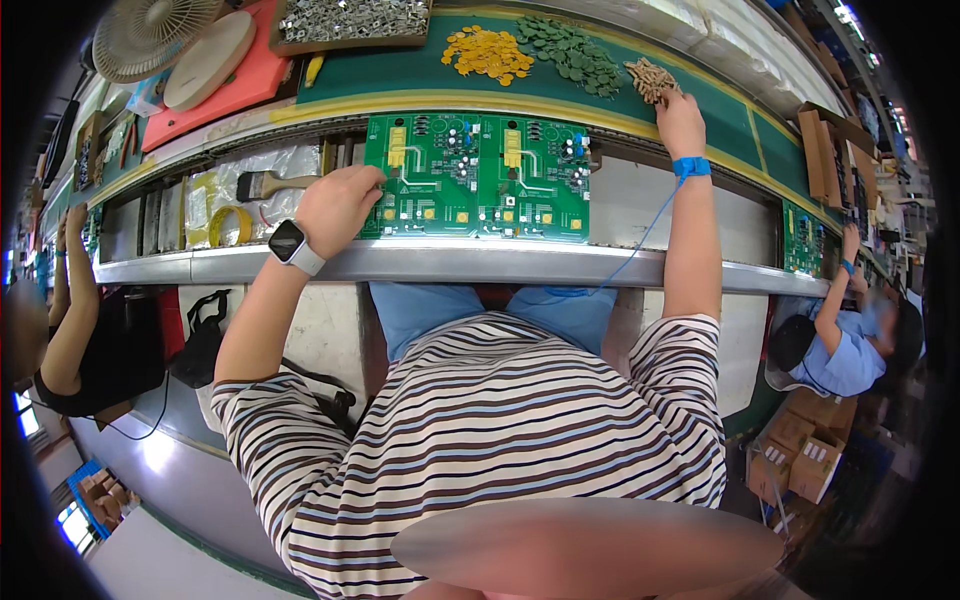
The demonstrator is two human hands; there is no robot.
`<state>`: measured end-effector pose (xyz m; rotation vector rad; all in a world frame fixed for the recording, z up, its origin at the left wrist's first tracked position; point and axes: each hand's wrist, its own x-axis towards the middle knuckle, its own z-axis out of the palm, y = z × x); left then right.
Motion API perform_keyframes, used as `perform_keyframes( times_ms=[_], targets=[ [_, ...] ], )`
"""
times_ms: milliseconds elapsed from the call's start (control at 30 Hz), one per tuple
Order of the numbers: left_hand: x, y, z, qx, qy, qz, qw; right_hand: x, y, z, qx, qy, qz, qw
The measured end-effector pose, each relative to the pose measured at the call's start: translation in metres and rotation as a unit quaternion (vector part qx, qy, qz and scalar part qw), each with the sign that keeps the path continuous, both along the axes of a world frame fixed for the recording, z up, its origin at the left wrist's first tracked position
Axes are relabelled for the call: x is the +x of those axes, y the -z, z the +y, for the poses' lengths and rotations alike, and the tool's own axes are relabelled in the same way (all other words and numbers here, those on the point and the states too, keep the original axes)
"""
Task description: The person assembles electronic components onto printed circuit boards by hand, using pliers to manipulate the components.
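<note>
A green circuit board panel (480,190), made of two like halves with yellow and black components, lies across the rails in front of me. My left hand (345,203), with a watch on its wrist, has curled fingers at the panel's left edge; whatever they hold is hidden. Up at the right, my right hand (682,125) pinches at the near side of a heap of small tan parts (650,78). A blue wrist strap (691,167) with a cord circles that wrist. Beside the heap lie piles of green disc-shaped parts (575,58) and yellow ones (488,55).
A box of small metal parts (350,22) stands at the back. Left of the panel lie a brush (268,185) and a roll of yellow tape (230,226). A fan (150,38) is at far left. Co-workers sit at both sides; another board (803,240) lies on the right.
</note>
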<state>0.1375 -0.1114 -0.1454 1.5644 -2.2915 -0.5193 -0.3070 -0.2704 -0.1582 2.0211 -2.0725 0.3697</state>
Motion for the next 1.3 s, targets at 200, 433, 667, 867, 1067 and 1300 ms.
perform_keyframes(
  times_ms=[200, 433, 667, 867, 1067, 1300],
  targets=[
    [0.002, 0.002, 0.000, -0.025, 0.048, -0.024, 0.998, -0.001, 0.005, -0.006, -0.023, -0.032, -0.022, 0.999],
    [-0.002, 0.002, -0.003, -0.042, 0.067, -0.028, 0.996, -0.006, 0.003, -0.006, -0.098, -0.035, -0.049, 0.993],
    [-0.006, 0.002, 0.004, -0.028, 0.088, -0.033, 0.995, -0.011, 0.008, -0.011, -0.119, -0.008, -0.041, 0.992],
    [-0.010, 0.006, 0.005, -0.046, 0.093, -0.055, 0.993, -0.008, 0.000, -0.009, -0.092, 0.015, -0.078, 0.993],
    [-0.008, -0.013, -0.027, -0.003, 0.107, -0.012, 0.994, 0.013, -0.009, -0.002, -0.159, -0.039, -0.105, 0.981],
    [-0.051, 0.006, -0.135, -0.110, 0.032, 0.016, 0.993, 0.096, -0.031, 0.041, 0.022, -0.197, -0.359, 0.912]
  ],
)
